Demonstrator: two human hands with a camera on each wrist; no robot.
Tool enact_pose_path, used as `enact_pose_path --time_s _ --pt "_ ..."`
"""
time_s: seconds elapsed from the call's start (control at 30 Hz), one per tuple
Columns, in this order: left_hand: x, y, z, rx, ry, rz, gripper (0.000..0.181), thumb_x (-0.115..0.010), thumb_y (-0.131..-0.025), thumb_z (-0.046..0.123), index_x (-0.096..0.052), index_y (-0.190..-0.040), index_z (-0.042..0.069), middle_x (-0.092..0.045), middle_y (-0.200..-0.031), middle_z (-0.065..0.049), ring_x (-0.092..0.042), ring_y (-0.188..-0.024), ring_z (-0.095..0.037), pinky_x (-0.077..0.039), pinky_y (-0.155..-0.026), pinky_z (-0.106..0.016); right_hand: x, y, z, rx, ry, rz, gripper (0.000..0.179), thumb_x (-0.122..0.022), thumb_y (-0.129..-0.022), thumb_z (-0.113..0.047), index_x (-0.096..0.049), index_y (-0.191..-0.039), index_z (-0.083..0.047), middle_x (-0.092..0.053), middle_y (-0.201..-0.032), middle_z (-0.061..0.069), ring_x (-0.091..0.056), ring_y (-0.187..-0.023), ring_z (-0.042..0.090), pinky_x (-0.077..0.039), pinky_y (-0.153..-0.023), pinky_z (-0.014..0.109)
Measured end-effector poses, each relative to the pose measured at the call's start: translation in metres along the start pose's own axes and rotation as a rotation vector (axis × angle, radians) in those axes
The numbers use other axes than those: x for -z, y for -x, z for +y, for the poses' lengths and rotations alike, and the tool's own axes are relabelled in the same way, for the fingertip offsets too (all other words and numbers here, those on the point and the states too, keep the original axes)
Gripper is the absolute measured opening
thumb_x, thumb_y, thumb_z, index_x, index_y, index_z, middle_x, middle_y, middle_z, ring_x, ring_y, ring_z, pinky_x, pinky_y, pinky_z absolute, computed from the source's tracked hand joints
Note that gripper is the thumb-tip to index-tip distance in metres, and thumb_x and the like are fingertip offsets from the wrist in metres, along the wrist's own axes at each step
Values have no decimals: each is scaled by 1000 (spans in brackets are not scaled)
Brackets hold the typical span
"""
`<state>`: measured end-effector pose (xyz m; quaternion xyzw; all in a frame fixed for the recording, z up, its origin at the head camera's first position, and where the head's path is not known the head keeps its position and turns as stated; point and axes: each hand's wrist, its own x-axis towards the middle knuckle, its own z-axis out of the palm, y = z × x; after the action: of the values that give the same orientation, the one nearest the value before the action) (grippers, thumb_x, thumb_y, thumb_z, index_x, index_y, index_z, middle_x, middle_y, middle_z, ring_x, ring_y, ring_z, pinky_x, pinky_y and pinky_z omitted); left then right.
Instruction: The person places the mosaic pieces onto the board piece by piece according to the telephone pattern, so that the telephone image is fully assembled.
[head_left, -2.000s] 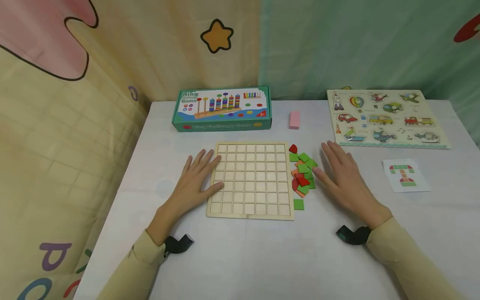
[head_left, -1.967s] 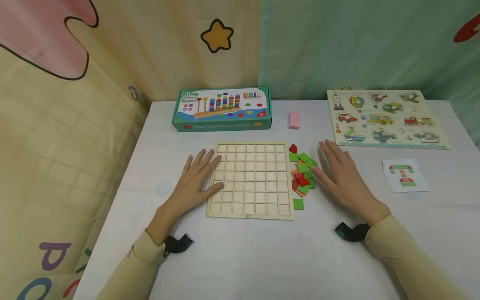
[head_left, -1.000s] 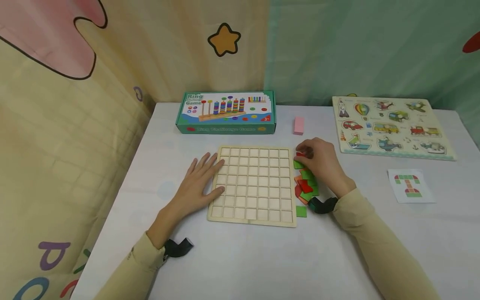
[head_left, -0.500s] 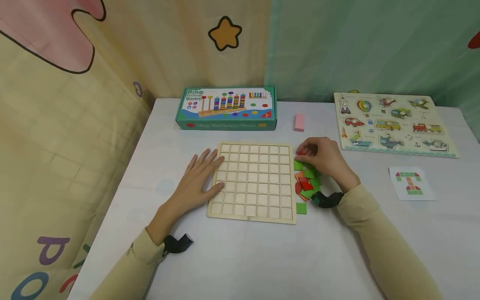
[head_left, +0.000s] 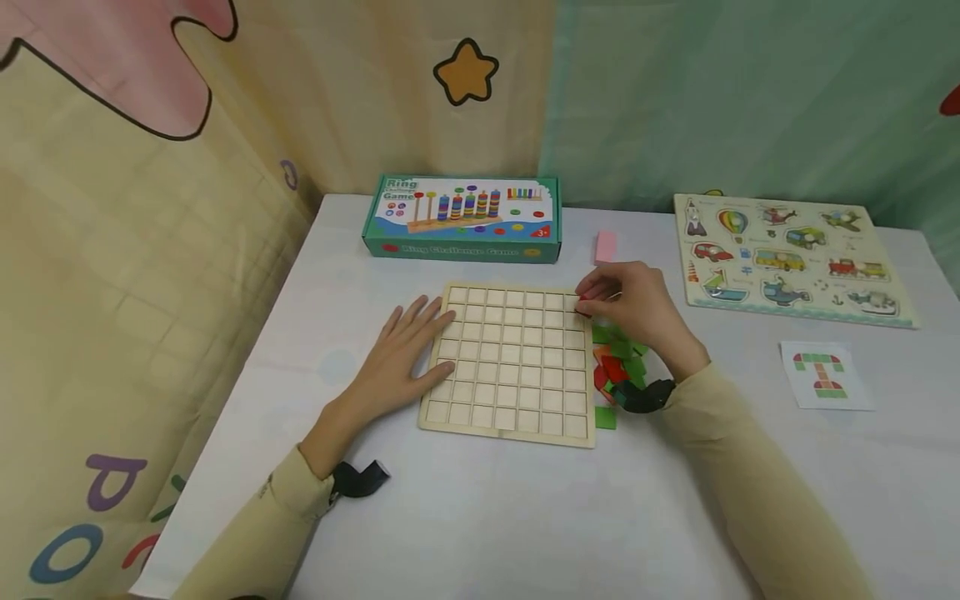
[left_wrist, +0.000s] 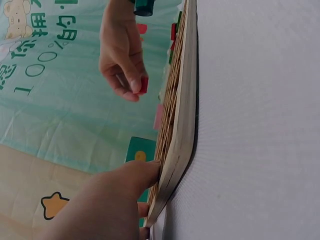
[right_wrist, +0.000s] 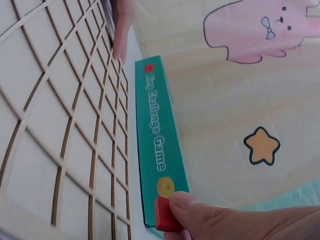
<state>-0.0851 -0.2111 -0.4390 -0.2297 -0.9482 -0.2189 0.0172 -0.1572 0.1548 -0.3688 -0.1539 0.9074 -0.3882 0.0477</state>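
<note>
Over the far right corner of the grid board (head_left: 506, 434), my right hand (head_left: 637, 304) pinches a red piece (right_wrist: 166, 216).
My left hand (head_left: 397, 367) rests on the board's left edge, fingers spread. The green box (head_left: 462, 221) reads "Ring Challenge Game" and "3+"; the curtain (left_wrist: 65, 125) shows "100%" amid characters partly cut off. My right wrist camera (head_left: 641, 396) partly hides the tile pile (head_left: 613, 367); my fingers cover part of the red piece.
</note>
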Motion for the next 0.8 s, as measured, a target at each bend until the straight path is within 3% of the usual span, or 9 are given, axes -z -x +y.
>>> enact_pose_path --time_s 0.13,0.3,0.47,0.63,0.8 --pt "-4 -1 0 1 0 -9 76 -64 -99 49 -39 -164 18 -26 -175 -8 -14 -164 -32 -6 -133 -57 -13 -8 -9 -11 -19 13 12 -85 -90 -15 -78 -97 -6 -78 -88 11 -73 -82 24 -55 -76 32" --pt "-2 -2 2 2 -24 -22 78 -63 -99 51 -37 -165 18 -25 -176 -7 -13 -165 -31 -6 -133 -56 -27 -10 -4 -41 -10 1 7 -84 -92 -13 -80 -95 -7 -79 -87 9 -74 -82 24 -54 -78 35" --pt "3 -1 2 -2 -23 -20 78 -65 -99 49 -39 -164 17 -26 -175 -8 -14 -164 -32 -6 -133 -56 -36 -9 -1 -9 -28 -10 6 -82 -93 -10 -82 -99 -7 -81 -91 10 -75 -86 24 -58 -79 39" --pt "4 -1 2 1 -21 -18 77 -64 -99 49 -39 -164 17 -27 -175 -9 -14 -164 -32 -7 -133 -57 -39 -10 -5 8 -16 -28 9 -80 -93 -7 -83 -102 -5 -81 -97 11 -75 -89 25 -61 -83 43" --pt "2 -1 2 4 -18 -18 77 -65 -99 49 -39 -164 17 -27 -175 -9 -14 -164 -32 -7 -133 -57 -29 -9 -7 14 35 -111 15 -77 -96 -9 -81 -110 -4 -80 -104 12 -72 -95 27 -61 -86 45"
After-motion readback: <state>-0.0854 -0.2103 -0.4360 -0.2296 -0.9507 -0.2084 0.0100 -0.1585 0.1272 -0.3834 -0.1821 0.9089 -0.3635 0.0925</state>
